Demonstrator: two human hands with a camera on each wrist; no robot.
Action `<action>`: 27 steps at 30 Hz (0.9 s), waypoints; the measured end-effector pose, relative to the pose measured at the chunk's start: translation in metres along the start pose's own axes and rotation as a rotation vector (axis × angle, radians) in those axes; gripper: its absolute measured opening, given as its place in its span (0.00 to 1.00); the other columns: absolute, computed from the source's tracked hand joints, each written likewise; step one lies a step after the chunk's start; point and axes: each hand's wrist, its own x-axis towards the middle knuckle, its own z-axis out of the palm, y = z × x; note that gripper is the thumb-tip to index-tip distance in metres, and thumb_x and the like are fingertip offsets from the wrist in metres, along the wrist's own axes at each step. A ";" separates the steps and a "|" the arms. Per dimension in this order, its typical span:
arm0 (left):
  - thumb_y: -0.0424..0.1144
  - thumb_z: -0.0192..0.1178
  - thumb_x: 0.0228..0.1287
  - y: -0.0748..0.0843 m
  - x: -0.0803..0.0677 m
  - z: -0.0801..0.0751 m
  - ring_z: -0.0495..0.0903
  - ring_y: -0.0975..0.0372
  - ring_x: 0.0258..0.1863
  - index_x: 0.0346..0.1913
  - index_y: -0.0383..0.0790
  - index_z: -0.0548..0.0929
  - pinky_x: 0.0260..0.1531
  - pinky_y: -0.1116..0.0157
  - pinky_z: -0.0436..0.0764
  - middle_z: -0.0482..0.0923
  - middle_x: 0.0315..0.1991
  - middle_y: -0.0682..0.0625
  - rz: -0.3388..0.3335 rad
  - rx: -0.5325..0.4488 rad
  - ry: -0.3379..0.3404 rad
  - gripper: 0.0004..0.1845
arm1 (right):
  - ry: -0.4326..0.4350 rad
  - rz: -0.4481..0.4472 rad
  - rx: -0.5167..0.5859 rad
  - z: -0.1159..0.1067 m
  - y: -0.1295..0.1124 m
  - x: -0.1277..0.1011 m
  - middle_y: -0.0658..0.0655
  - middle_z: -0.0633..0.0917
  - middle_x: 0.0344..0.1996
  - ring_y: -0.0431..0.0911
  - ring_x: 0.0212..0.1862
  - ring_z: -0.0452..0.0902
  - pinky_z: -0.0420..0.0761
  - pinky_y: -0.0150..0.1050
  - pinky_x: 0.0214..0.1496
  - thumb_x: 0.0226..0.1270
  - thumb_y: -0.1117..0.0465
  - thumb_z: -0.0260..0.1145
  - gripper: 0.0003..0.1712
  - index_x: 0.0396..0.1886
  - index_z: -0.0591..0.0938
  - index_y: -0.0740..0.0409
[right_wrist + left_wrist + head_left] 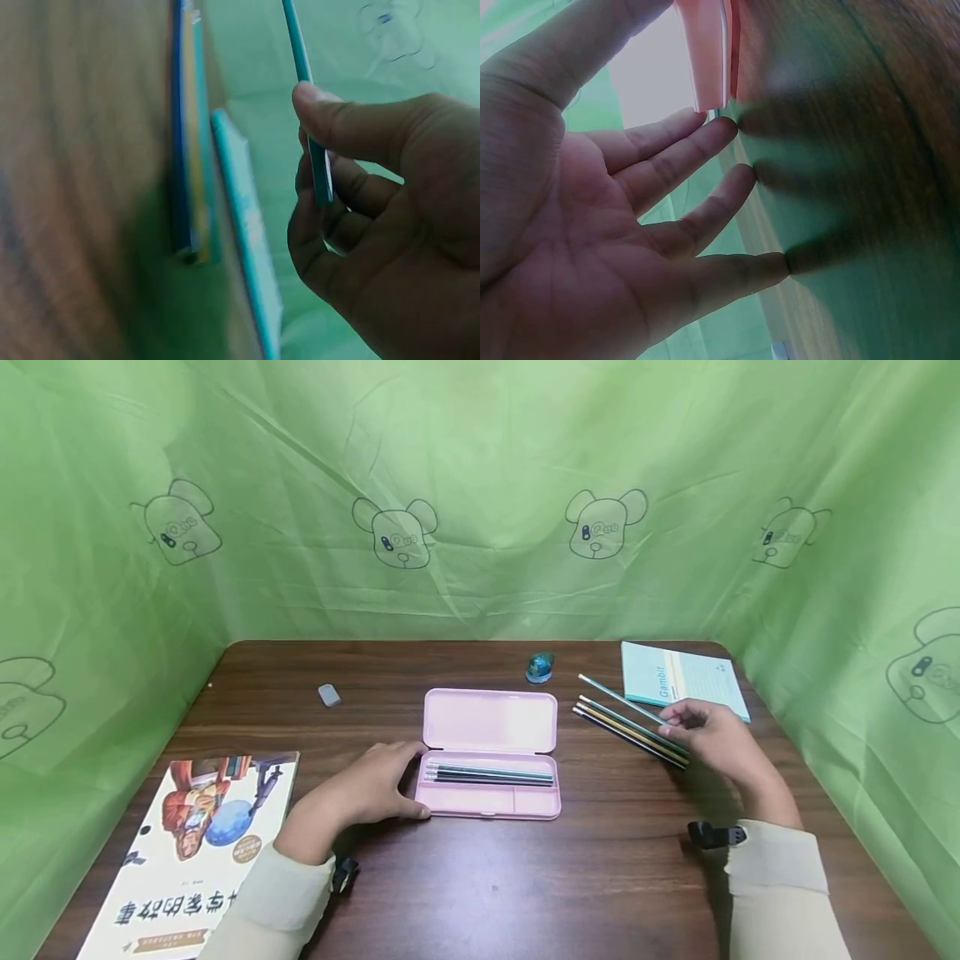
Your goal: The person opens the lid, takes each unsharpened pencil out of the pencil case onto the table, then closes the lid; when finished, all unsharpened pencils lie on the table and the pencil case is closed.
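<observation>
Two hands work over a dark, wood-grained counter, and going left to right the first thing is a glossy illustrated book lying flat at the near-left corner, with a small grey eraser further back. The left hand rests with straight, relaxed fingers against the left end of the pink pencil case, a smooth, rounded plastic box, its lid open and several slim pencils lying in its tray; if that hand lifts, the light case may slide. Behind it sits a small blue sharpener. Further right, the right hand pinches a thin teal pencil between thumb and curled fingers, above loose pencils lying side by side on the counter. Such a narrow, slick shaft could slip from the pinch, or the hand could nudge the round loose ones and roll them. A pale teal notebook lies at the far right.
</observation>
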 end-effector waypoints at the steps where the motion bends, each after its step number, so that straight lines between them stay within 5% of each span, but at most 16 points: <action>1: 0.50 0.87 0.58 0.000 -0.001 0.000 0.77 0.43 0.74 0.76 0.37 0.78 0.79 0.41 0.75 0.81 0.74 0.40 -0.006 -0.003 0.000 0.46 | -0.002 0.004 -0.011 0.001 0.005 0.002 0.60 0.90 0.43 0.39 0.43 0.82 0.81 0.29 0.44 0.80 0.62 0.73 0.13 0.56 0.87 0.67; 8: 0.51 0.87 0.56 0.000 -0.004 0.000 0.77 0.41 0.73 0.76 0.37 0.78 0.78 0.40 0.75 0.82 0.73 0.40 0.012 -0.004 0.007 0.48 | 0.016 0.014 -0.142 0.006 0.026 0.008 0.61 0.91 0.41 0.45 0.44 0.82 0.78 0.32 0.43 0.79 0.63 0.74 0.10 0.51 0.88 0.66; 27: 0.50 0.87 0.57 0.001 -0.001 -0.001 0.76 0.41 0.75 0.76 0.37 0.78 0.79 0.40 0.74 0.81 0.74 0.39 0.008 -0.011 0.004 0.47 | 0.007 0.058 -0.188 0.011 0.037 0.009 0.61 0.92 0.40 0.46 0.43 0.84 0.81 0.44 0.49 0.80 0.62 0.73 0.10 0.50 0.90 0.66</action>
